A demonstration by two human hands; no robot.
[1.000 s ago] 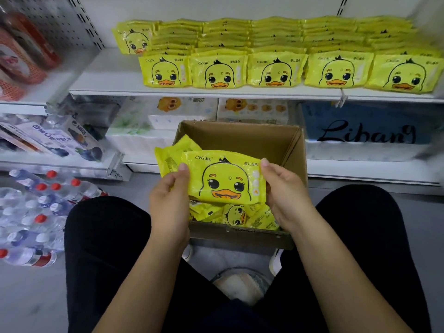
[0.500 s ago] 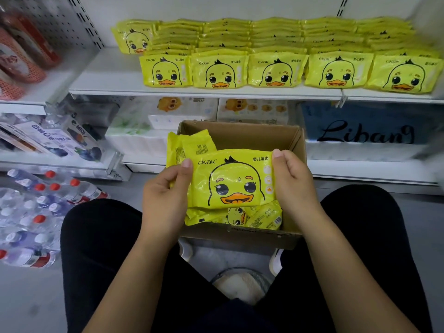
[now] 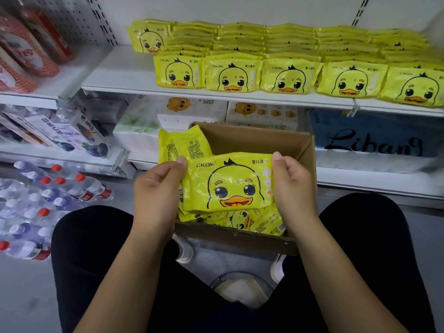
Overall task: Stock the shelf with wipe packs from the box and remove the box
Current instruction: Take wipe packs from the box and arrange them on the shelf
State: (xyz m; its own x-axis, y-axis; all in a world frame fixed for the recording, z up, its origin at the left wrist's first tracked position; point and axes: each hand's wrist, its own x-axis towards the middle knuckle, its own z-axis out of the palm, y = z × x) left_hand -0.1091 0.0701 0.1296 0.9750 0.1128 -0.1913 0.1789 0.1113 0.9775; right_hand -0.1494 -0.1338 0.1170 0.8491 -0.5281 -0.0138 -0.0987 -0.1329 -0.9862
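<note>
Held pack: a yellow wipe pack (image 3: 230, 181) with a duck face sits at the centre of the frame, above the open box, its printed front toward the camera.
Packs behind: more yellow packs (image 3: 182, 146), their text-printed backs showing, stick up behind the held pack's upper left corner.
Left hand: the left hand (image 3: 156, 188) grips the left end of this bundle, thumb on top; its fingers curl round behind, out of sight.
Right hand: the right hand (image 3: 293, 186) grips the held pack's right end, thumb on the upper corner, fingers curled round the back.
Box: a brown cardboard box (image 3: 252, 140) stands on the floor between the person's knees and the shelving, top open.
Box contents: loose packs (image 3: 240, 219) lie jumbled at the bottom, below the held pack.
Shelf: the white shelf (image 3: 115, 68) crosses the upper frame; its left stretch is bare.
Stocked packs: rows of duck packs (image 3: 288, 75) cover the middle and right of it, fronts facing out, with further rows behind.
Lower shelf: white tissue bundles (image 3: 144, 135) and a blue pack lettered "Libang" (image 3: 372, 140) sit under it.
Left edge: red packages (image 3: 24, 51) in the upper left; red-capped water bottles (image 3: 48, 200) on the floor at lower left.
Person: black trousers (image 3: 96, 248) fill the lower frame.
</note>
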